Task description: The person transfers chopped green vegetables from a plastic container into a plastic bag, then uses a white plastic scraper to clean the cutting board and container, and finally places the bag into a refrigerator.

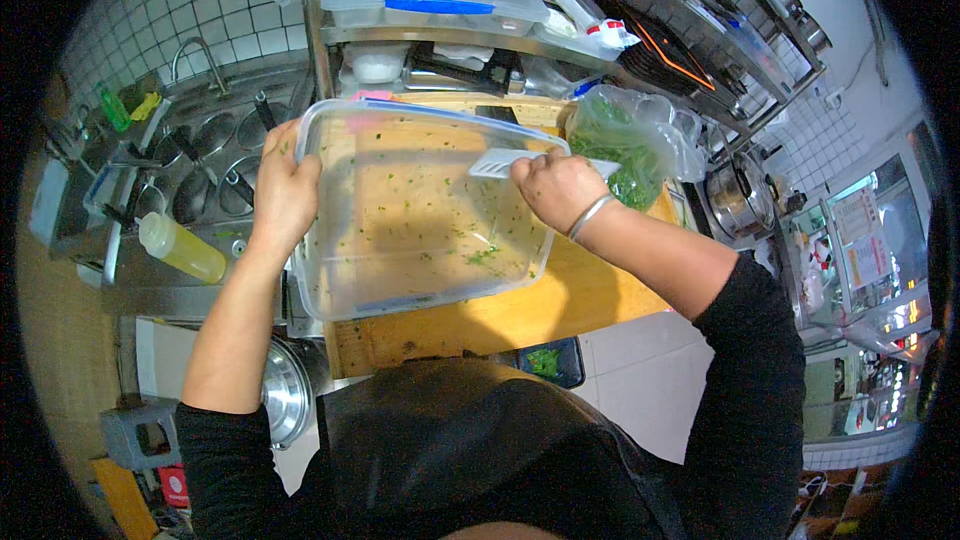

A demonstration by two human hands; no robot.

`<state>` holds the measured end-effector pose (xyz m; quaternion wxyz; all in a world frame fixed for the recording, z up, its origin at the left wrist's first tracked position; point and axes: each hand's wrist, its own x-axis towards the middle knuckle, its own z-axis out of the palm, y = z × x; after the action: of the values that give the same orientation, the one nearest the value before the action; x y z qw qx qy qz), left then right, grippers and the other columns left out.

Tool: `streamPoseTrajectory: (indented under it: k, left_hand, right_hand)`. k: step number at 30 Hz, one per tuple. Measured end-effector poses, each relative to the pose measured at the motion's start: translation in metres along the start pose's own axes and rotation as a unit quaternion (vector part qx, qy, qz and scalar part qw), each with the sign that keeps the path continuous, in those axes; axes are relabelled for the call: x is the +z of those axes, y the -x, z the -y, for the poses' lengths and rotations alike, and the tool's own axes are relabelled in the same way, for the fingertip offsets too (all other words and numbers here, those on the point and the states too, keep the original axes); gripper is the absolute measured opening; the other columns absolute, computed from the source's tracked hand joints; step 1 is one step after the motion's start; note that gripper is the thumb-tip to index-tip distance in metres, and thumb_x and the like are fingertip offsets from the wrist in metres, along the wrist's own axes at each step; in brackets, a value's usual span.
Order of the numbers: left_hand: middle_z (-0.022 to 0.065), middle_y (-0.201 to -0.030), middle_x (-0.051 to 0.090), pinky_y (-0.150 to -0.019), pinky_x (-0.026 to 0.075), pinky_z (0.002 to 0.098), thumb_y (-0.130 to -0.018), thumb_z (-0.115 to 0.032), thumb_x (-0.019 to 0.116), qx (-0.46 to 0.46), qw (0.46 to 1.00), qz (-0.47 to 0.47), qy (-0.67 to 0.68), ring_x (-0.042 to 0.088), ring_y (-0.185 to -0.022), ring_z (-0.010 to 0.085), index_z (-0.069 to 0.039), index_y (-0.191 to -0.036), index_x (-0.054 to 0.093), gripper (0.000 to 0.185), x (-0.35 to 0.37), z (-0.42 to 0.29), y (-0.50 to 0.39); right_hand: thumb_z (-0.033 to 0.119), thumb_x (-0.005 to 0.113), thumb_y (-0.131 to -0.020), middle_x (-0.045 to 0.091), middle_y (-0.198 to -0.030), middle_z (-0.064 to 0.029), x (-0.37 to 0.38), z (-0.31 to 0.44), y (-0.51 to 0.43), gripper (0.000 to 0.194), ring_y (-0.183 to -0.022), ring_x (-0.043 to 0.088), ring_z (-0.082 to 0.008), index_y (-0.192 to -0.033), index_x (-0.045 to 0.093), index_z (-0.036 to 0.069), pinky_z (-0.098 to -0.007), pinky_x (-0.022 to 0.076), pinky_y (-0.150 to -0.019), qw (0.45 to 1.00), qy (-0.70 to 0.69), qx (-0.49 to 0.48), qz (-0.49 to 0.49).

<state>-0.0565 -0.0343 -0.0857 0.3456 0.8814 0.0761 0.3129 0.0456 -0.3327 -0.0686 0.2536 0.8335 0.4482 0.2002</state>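
Observation:
My left hand [286, 184] grips the left end of a clear plastic storage box [420, 232], thumb over its rim. The box is tilted above a wooden board [622, 292], and small chopped green bits cling to it, thickest near its lower right. My right hand [559, 187], with a metal bangle at the wrist, is closed around a white slotted plastic piece [495, 163] at the box's right end. Whether those fingers also hold the rim, I cannot tell. Just beyond that hand sits a clear plastic bag of leafy greens [630, 142].
To the left, a steel sink counter with a faucet [199, 64] carries several strainers and a squeeze bottle of yellow liquid [182, 247]. Shelving with a lidded plastic box [435, 4] runs behind the board. A steel pot [739, 195] stands right; a dark bin with greens [551, 364] is below.

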Motion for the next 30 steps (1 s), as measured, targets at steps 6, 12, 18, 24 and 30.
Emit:
streamPoseTrajectory:
  k: [6, 12, 18, 24, 30]
  left_hand:
    - [0.0190, -0.117, 0.047, -0.087, 0.041, 0.0397, -0.078, -0.012, 0.044, 0.077, 0.995, 0.010, -0.063, 0.051, -0.102, 0.0357, -0.003, -0.115, 0.050, 0.039, -0.007, -0.048, -0.008]
    - [0.0181, -0.117, 0.048, -0.081, 0.044, 0.0421, -0.078, -0.013, 0.046, 0.069, 0.994, -0.011, -0.079, 0.056, -0.091, 0.0366, -0.001, -0.117, 0.048, 0.041, -0.001, -0.077, -0.008]
    - [0.0148, -0.116, 0.048, -0.079, 0.045, 0.0422, -0.077, -0.013, 0.047, 0.073, 0.994, -0.037, -0.073, 0.057, -0.088, 0.0349, 0.000, -0.117, 0.048, 0.042, 0.003, -0.072, -0.005]
    - [0.0137, -0.117, 0.048, -0.077, 0.046, 0.0419, -0.077, -0.013, 0.047, 0.082, 0.994, -0.040, -0.056, 0.058, -0.085, 0.0346, -0.001, -0.117, 0.048, 0.042, 0.006, -0.067, -0.001]
    - [0.0129, -0.116, 0.048, -0.074, 0.048, 0.0407, -0.074, -0.011, 0.049, 0.094, 0.992, -0.056, -0.066, 0.059, -0.082, 0.0326, -0.001, -0.118, 0.047, 0.044, 0.008, -0.064, 0.004]
  right_hand:
    - [0.014, 0.046, -0.080, 0.062, -0.066, -0.0101, 0.000, -0.004, 0.002, 0.031, -0.060, 0.061, -0.0247, -0.109, 0.045, 0.003, -0.0342, 0.0483, -0.045, 0.991, 0.044, 0.054, 0.111]
    - [0.014, 0.049, -0.076, 0.059, -0.063, -0.0104, 0.020, 0.019, 0.015, 0.019, -0.059, 0.059, -0.0231, -0.092, 0.049, 0.005, -0.0345, 0.0472, -0.042, 0.997, 0.056, 0.025, 0.054]
    - [0.016, 0.049, -0.076, 0.058, -0.063, -0.0091, 0.027, 0.022, 0.018, 0.012, -0.063, 0.059, -0.0225, -0.083, 0.046, 0.007, -0.0349, 0.0471, -0.041, 0.996, 0.063, -0.011, 0.061]
    - [0.018, 0.051, -0.074, 0.057, -0.063, -0.0059, 0.050, 0.030, 0.024, 0.012, -0.063, 0.056, -0.0210, -0.080, 0.049, 0.008, -0.0312, 0.0439, -0.038, 0.994, 0.009, -0.018, 0.108]
    - [0.016, 0.050, -0.075, 0.058, -0.064, -0.0063, 0.031, 0.031, 0.023, 0.013, -0.065, 0.058, -0.0224, -0.083, 0.051, 0.007, -0.0343, 0.0468, -0.040, 0.992, 0.076, 0.043, 0.092]
